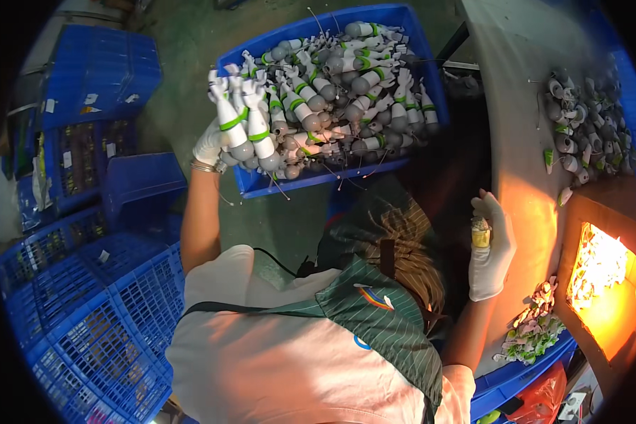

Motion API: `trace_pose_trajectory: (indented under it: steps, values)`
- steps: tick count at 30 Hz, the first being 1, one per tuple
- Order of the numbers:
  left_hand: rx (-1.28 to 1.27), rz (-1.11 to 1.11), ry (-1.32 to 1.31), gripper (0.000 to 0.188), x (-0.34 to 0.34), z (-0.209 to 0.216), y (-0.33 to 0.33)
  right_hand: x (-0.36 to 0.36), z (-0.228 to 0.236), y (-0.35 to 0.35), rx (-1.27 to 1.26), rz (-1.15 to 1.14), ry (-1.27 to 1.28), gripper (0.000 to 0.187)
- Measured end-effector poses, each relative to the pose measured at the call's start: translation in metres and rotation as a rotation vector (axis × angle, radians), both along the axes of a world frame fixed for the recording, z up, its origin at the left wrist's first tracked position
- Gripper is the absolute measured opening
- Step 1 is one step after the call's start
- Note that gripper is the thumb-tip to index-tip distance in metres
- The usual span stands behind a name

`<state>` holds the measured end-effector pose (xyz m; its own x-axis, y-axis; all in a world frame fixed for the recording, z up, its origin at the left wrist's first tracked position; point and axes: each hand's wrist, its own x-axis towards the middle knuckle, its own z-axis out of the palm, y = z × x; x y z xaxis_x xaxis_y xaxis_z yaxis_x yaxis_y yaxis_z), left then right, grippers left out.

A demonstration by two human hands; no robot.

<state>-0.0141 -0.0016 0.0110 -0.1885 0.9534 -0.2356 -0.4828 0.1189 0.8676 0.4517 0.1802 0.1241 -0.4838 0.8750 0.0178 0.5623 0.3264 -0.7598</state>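
Note:
My gloved left hand point(209, 143) is closed around a bunch of white bottle-shaped plastic pieces point(227, 119) with green bands and grey ball ends. It holds them over the left rim of a blue crate point(251, 185) heaped with more of the same pieces point(364, 85). Thin wires with small tips hang from several of them. Beside the table edge, my gloved right hand point(493, 251) has its fingers loosely apart. A small yellow patch point(480, 232) shows at its thumb; whether it is a wrapping or a loose piece is unclear.
Grey-and-white pieces point(590, 131) are piled on the table point(519, 106) at right. Below them stands a brightly lit box point(601, 272), with small green and pink parts point(533, 332) beside it. Blue crates point(99, 304) are stacked along the left. A red plastic bag point(542, 399) lies lower right.

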Motion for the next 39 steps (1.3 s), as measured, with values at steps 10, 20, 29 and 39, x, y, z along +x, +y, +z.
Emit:
trace_pose_trajectory:
  steps: [10,20,29,39]
  values:
    - [-0.122,-0.381,1.801,0.058,0.202,-0.036,0.056,0.014,-0.008,-0.014,-0.1,-0.035,0.04,0.039]
    - [-0.409,-0.236,1.948,0.076,0.175,0.001,0.07,0.06,-0.015,-0.037,-0.097,-0.11,0.077,0.031]
    - [-0.425,-0.291,1.934,0.082,0.152,-0.004,0.039,0.073,-0.024,-0.043,-0.104,-0.162,0.122,0.027]
    - [-0.339,-0.011,1.914,0.056,0.15,-0.018,-0.029,0.067,-0.035,-0.044,-0.138,-0.159,0.111,0.028]
